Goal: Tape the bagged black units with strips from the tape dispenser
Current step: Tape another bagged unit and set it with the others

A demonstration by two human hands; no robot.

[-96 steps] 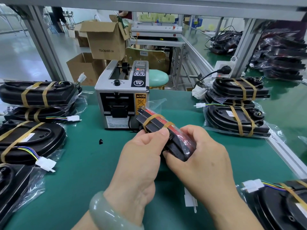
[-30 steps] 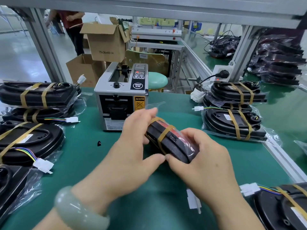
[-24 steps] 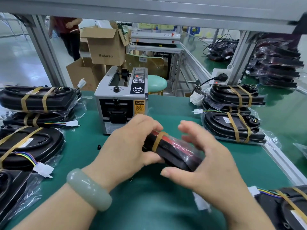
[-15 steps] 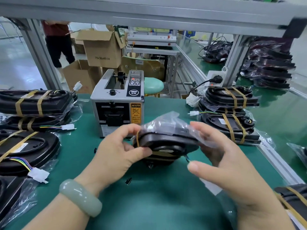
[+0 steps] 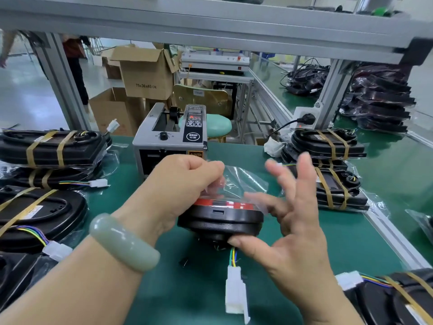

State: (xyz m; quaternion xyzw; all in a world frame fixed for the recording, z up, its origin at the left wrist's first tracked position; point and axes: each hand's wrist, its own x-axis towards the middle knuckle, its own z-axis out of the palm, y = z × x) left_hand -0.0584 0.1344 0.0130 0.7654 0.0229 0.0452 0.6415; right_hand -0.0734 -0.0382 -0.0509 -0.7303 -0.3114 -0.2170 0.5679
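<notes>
A black unit [image 5: 221, 219] with a red top strip sits in a loose clear bag [image 5: 241, 181], held edge-on above the green mat. My left hand [image 5: 174, 191] grips the unit and the bag's upper flap from the left. My right hand [image 5: 293, 214] has its fingers spread beside the unit's right end, with the thumb touching the unit's underside. A wire with a white connector [image 5: 235, 294] hangs from the unit. The grey tape dispenser [image 5: 171, 134] stands just behind my left hand; its outlet is hidden by that hand.
Taped, bagged black units are stacked at the left [image 5: 51, 148], at the right [image 5: 328, 141] and at the lower right corner [image 5: 398, 299]. An aluminium frame post [image 5: 63, 83] rises at the back left. A power socket [image 5: 304, 118] is mounted at the back right. A person stands beyond the bench.
The unit has been turned from lying tilted to edge-on, with its bag flap now up. My right hand let go of its grip and spread its fingers.
</notes>
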